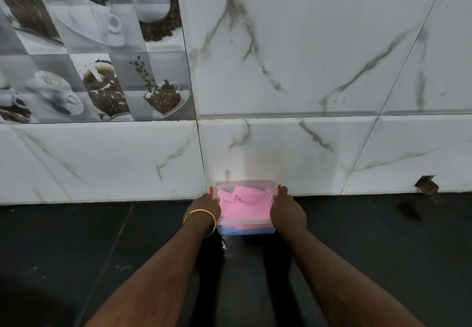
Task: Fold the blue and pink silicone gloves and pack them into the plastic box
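The light is uneven: the white marble wall tiles (306, 71) are brightly lit, with a soft bright patch on the wall just behind the plastic box (245, 231), while the black table (76, 237) in the near half stays dim and shows little detail. 2 dark shadow bands run along the table under the forearms toward the viewer, and a small dull glint sits just near of the box. The wide-angle lens bends the tile joints, which lean and curve toward the left and right edges. The picture is soft overall, and the printed coffee tiles (102, 45) at the far left look smeared.
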